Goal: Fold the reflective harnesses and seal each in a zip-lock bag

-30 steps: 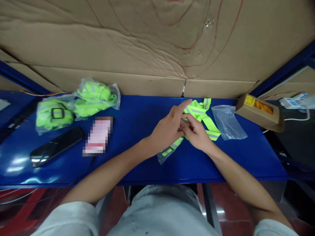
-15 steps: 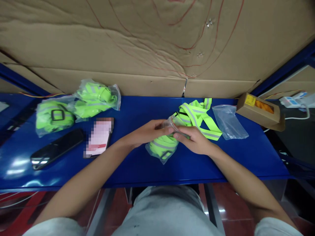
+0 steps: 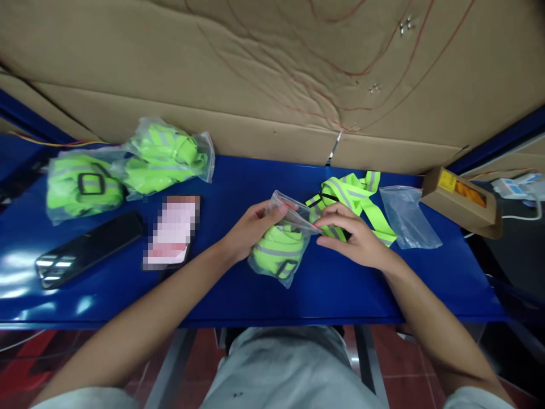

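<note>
A clear zip bag (image 3: 284, 241) with part of a neon green reflective strap inside sits at the middle of the blue table (image 3: 238, 187). My left hand (image 3: 251, 227) pinches the left side of the bag's open mouth. My right hand (image 3: 353, 238) grips the green strap (image 3: 357, 199) just outside the mouth on the right. The rest of that strap trails over the table toward the back right.
Two filled bags of green straps (image 3: 128, 170) lie at the back left. A black phone (image 3: 85, 250) and a pixelated card (image 3: 172, 232) rest left of centre. An empty clear bag (image 3: 406, 218) and a small cardboard box (image 3: 462, 199) sit to the right. A cardboard wall (image 3: 272, 74) stands behind.
The strap was loose under both hands a second ago. Much of it now sits bunched inside the bag. The left hand has moved to the bag's mouth and the view has shifted slightly.
</note>
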The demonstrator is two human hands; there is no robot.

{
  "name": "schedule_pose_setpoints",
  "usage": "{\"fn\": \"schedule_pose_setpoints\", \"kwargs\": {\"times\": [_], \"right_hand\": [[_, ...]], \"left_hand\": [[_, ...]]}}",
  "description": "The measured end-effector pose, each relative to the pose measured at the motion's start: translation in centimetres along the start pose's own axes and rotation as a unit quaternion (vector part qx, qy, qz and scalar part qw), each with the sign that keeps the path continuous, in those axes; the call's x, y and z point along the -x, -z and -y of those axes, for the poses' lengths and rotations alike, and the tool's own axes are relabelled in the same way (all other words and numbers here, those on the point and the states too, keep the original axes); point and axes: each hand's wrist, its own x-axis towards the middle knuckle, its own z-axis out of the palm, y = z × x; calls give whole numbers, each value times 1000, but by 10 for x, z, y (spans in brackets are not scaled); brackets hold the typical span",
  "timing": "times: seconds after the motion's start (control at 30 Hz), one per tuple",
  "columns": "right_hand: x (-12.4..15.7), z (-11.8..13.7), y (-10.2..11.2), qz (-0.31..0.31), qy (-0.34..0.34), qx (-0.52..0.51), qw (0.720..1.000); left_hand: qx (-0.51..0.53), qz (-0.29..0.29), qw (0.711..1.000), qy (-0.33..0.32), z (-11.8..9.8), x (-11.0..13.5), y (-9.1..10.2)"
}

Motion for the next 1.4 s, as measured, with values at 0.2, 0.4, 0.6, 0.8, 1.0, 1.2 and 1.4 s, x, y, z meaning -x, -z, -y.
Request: {"fn": "schedule_pose_setpoints", "kwargs": {"times": [0.2,0.4,0.6,0.8,1.0,1.2,1.4], "right_hand": [[4,2,14,21,-96,-19,995],[5,0,3,-40,-178,-119,976],[2,-6,-5,-62,-230,-186,953],[1,1,-7,-58,-232,-157,958],[5,5,-8,-55,-156,-78,983],[3,4,-14,-57,-151,-136,978],[5,-1,-16,-66,-116,-90,987]], "left_hand": [[6,31,999,22,2,2,1],[50,14,999,-13,-5,5,-1],[32,-51,995,-80,-4,3,-2],[-3,-106,987,-125,0,4,-8],[3,-111,985,-130,0,6,-14],[-29,-73,986,-148,1,9,-14],[-32,-73,985,-150,4,11,-15]]}}
